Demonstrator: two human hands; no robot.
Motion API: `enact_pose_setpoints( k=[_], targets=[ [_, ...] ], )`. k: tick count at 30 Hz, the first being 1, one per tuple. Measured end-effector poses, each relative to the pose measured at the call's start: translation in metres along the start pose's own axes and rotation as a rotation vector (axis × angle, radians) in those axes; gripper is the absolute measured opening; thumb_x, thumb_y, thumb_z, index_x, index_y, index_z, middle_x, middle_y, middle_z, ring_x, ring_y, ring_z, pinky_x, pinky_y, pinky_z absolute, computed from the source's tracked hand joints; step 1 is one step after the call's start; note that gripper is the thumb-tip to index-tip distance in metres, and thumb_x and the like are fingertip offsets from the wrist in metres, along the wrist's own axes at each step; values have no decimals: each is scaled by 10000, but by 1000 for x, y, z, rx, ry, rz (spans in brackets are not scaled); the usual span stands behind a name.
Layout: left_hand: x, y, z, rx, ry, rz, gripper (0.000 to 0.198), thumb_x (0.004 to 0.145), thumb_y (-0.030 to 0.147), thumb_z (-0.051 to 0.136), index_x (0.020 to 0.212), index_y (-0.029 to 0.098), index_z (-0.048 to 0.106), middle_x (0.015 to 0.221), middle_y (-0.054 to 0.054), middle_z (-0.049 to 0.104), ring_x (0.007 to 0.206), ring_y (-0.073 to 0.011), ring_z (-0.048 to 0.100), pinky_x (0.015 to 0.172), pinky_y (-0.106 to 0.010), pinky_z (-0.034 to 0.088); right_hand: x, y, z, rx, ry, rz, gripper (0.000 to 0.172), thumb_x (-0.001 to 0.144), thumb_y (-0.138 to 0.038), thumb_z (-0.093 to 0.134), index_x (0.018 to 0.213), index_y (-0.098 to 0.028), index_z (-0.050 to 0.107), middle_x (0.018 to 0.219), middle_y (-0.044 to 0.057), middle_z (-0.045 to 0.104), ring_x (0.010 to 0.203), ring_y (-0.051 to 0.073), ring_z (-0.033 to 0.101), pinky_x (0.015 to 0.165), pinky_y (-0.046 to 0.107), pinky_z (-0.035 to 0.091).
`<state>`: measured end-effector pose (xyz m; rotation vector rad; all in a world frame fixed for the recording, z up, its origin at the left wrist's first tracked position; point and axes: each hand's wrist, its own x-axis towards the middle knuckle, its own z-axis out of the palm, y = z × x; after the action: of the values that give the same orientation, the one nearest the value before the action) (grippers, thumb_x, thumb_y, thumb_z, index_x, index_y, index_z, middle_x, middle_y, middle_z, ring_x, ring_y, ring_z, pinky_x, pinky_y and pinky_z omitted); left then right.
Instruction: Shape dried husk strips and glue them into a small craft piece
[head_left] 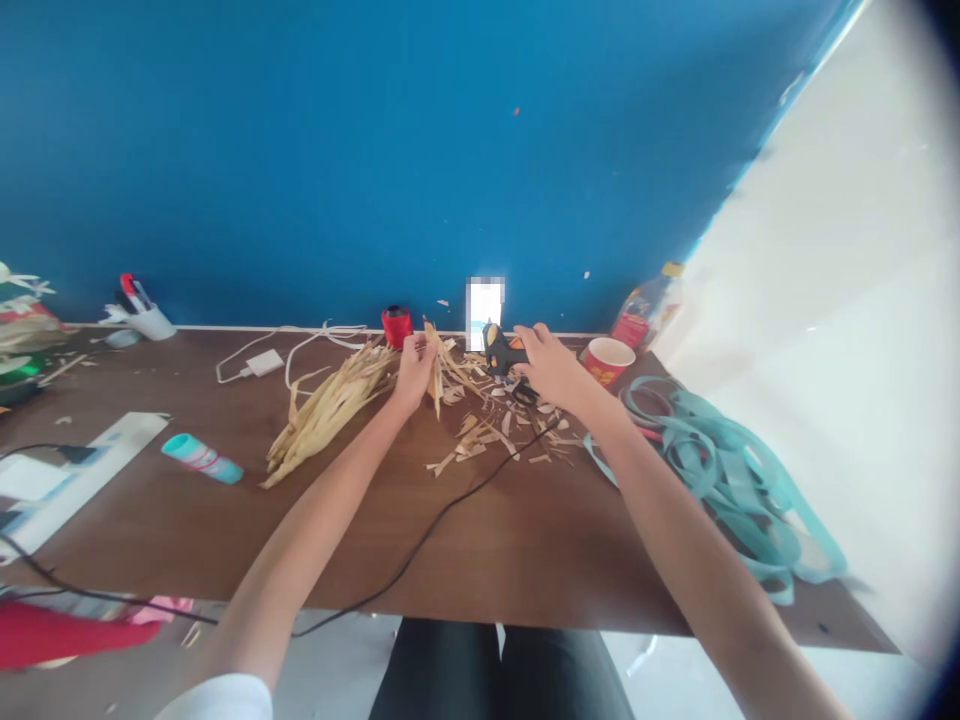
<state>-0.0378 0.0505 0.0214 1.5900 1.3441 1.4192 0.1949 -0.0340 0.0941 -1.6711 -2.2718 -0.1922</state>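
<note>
My left hand [414, 372] is closed on a strip of dried husk [435, 375], held upright above the table. In my right hand [551, 365] is a black hot glue gun [498, 350] with an orange trigger, its nozzle end turned left toward the husk strip. From it a black cord [457, 500] runs across the table to the lower left. A bundle of pale dried husks [330, 415] lies left of my left hand. Cut husk scraps [472, 440] are scattered beneath both hands. Partly under the glue gun shows a dark object [525, 392] I cannot make out clearly.
A lit phone [480, 310] leans against the blue wall beside a red spool [397, 326]. To the right are a paper cup [609, 358], a bottle [646, 308] and teal ribbon [720, 470]. Leftward lie a teal tube [202, 459], a white charger [262, 362] and a power strip [97, 475].
</note>
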Motion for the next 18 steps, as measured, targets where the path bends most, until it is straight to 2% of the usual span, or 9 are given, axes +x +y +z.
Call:
enact_pose_setpoints(
  k=[3,5,8,10,13,15,18],
  targets=[
    [-4,8,3,0,-105,10,334,828,377,572,1064,214,401,727,20,592,636,-110,570,645,-235,441,-3,5,-10,76,-84,-63,518,899,-202,434,1386,-167,263,1254,143,424,1165,290,482,906,375,422],
    [-7,13,3,37,-153,85,258,841,295,545,1051,218,418,748,20,600,650,-107,567,661,-236,441,-5,5,-16,82,-115,-72,535,897,-200,438,1396,-162,249,1289,149,414,1210,299,454,931,383,415],
    [-10,22,2,177,-227,255,111,862,177,438,921,201,529,901,-22,630,782,-128,582,763,-271,451,-6,2,-20,29,-126,-84,563,897,-199,428,1419,-164,220,1306,161,412,1212,312,459,919,398,425],
    [-14,29,1,304,-217,324,202,860,136,394,815,186,584,917,-40,612,860,-154,575,833,-298,440,-6,-1,-19,-39,-103,-104,577,888,-186,428,1426,-154,220,1290,172,427,1181,319,483,899,401,433],
    [-20,41,3,419,-148,333,195,880,189,422,920,185,612,965,-64,573,850,-172,567,829,-315,451,-7,-6,-15,-124,-55,-140,587,862,-133,430,1420,-130,247,1247,174,464,1117,315,516,872,387,442],
    [-24,47,4,471,-144,397,167,879,266,491,981,185,596,1020,-81,558,932,-201,558,874,-334,445,-9,-9,-13,-155,-24,-162,598,844,-84,408,1421,-133,256,1235,169,479,1109,307,515,876,377,436],
    [-26,53,4,535,-195,525,231,893,330,501,1060,185,566,1091,-101,523,1049,-222,529,938,-349,425,-11,-13,-11,-191,8,-183,634,818,-28,373,1428,-151,257,1237,163,489,1123,296,504,900,377,419]
  ],
)
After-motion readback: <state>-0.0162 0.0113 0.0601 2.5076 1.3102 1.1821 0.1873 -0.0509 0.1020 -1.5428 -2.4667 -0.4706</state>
